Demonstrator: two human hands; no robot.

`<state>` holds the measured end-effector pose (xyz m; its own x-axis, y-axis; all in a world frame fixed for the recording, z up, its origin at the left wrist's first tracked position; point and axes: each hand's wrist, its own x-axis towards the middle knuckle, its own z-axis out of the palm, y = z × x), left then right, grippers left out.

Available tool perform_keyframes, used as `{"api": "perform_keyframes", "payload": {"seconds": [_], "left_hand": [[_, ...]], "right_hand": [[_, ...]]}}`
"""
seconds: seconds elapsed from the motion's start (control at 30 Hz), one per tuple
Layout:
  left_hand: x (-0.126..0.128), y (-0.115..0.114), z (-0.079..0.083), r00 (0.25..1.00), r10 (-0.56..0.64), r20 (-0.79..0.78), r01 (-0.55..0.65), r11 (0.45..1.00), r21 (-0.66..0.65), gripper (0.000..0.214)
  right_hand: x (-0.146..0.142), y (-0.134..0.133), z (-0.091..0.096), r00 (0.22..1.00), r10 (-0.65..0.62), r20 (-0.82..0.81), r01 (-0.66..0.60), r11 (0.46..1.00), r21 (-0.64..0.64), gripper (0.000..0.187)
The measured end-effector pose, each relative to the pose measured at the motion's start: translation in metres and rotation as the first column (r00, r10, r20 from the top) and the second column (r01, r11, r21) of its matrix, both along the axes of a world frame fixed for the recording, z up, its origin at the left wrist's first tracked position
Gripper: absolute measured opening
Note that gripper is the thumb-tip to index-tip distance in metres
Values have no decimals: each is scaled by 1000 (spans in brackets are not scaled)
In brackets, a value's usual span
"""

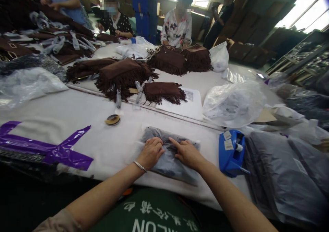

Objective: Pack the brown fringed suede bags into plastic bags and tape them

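Observation:
A flat grey plastic bag [177, 172] with a clear outer film lies on the white table in front of me, and its contents cannot be made out. My left hand [152, 152] is on its upper left part, fingers bent and closed on the creased film. Opposite it, my right hand [187, 153] rests on the bag with the index finger stretched out and the other fingers curled loosely. Creases run through the film between the two hands. A blue tape dispenser [230, 153] with pale labels stands to the right of my right hand.
Stacked grey packed bags [288, 173] lie at the right. Purple tape [64, 153] crosses the left front edge, and a small round dish [112, 119] sits nearby. Brown fringed handbags [164, 89] and a clear plastic sack [233, 103] lie farther back. Several people are across the table.

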<state>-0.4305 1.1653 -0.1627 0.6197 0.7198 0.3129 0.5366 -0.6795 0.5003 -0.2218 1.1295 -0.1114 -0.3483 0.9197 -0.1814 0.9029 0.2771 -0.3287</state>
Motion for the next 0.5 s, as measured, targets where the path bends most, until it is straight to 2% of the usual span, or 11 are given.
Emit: {"api": "perform_keyframes", "payload": {"seconds": [0.1, 0.2, 0.23, 0.3, 0.37, 0.43, 0.5], "left_hand": [[0, 0, 1, 1000, 5, 1, -5, 1000, 20, 7], [2, -1, 0, 1000, 0, 8, 0, 1000, 25, 6], [2, -1, 0, 1000, -1, 14, 0, 1000, 21, 5], [1, 0, 0, 999, 0, 35, 0, 1000, 3, 5], [-4, 3, 2, 998, -24, 57, 26, 999, -23, 6], [-15, 8, 8, 994, -86, 62, 89, 995, -51, 9], [-33, 15, 15, 991, -126, 44, 129, 989, -71, 15]], "right_hand": [[2, 3, -9, 986, -72, 152, 67, 997, 36, 82], [15, 0, -10, 944, -244, 220, 211, 963, 167, 80], [20, -2, -10, 932, -306, 192, 265, 940, 213, 75], [28, -7, -7, 919, -394, 21, 378, 893, 243, 61], [30, -12, -3, 889, -401, -221, 438, 886, 151, 44], [23, -14, 3, 848, -368, -381, 404, 915, 16, 32], [10, -12, 10, 865, -286, -412, 277, 957, -82, 31]]}}
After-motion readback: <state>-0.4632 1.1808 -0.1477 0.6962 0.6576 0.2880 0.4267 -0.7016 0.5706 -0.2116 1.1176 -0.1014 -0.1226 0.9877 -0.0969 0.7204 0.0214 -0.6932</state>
